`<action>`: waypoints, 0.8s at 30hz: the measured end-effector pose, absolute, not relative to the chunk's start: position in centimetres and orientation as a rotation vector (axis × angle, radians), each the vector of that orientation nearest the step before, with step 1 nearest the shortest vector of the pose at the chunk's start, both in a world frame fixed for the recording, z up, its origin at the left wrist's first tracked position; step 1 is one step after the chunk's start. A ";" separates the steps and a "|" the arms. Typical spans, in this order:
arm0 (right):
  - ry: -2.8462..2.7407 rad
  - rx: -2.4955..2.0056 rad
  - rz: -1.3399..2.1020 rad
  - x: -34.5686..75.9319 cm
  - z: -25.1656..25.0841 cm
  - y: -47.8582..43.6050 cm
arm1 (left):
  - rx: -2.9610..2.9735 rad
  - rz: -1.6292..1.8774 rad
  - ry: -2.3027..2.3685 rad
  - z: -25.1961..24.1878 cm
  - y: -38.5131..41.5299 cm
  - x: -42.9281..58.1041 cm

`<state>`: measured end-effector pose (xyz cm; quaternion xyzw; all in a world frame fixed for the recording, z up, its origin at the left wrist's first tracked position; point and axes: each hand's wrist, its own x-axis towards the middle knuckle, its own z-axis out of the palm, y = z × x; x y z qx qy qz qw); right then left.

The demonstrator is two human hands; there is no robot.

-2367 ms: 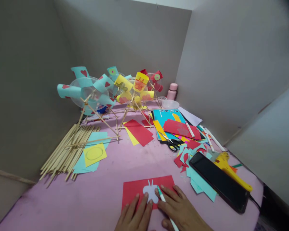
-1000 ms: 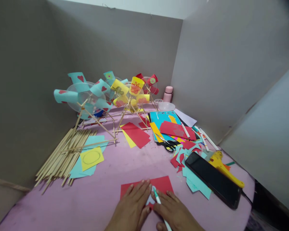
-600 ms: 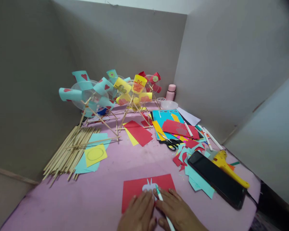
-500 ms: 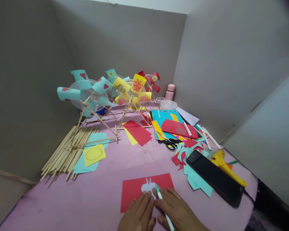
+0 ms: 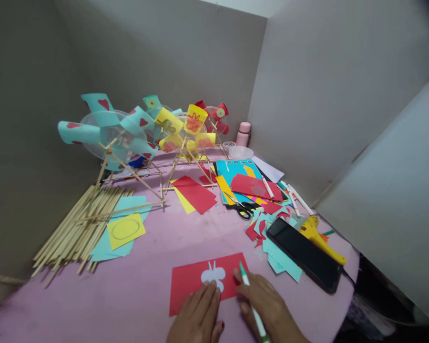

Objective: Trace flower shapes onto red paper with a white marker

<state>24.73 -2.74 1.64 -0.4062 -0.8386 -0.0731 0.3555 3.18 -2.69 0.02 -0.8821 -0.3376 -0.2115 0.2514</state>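
Observation:
A red paper rectangle lies on the table in front of me, with a pale butterfly cutout on top of it. My left hand rests flat over the lower left of the cutout, fingers stretched out and hiding part of it. Between the fingers of my right hand is a white felt-tip marker with a green tip. That tip points up and away, near the red paper's right end, apart from the butterfly.
Pinwheel-like models on stick frames stand at the back left. Wooden sticks and a yellow card lie left. On the right are scissors, paper scraps, a phone and a yellow glue gun.
My right hand has moved right with the marker, off the butterfly, uncovering more of it. My left hand stays on the cutout. The whole view has shifted somewhat.

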 end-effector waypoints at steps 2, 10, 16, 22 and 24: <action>-2.317 -0.959 -0.138 23.8 1.4 -2.5 | -2.404 -0.584 -0.914 -0.1 -2.7 3.2; -2.602 -1.048 0.097 23.5 -0.6 -2.6 | -2.496 -0.829 -1.297 0.5 -2.7 1.6; -2.507 -1.016 0.025 23.2 -0.6 -2.7 | -2.503 -0.708 -1.148 0.6 -2.5 0.5; -2.499 -1.000 0.031 23.2 -0.3 -2.6 | -2.454 -0.486 -1.019 0.4 -2.3 1.2; -2.469 -0.995 0.029 23.2 0.0 -2.6 | -2.433 -0.471 -1.009 0.4 -2.3 1.2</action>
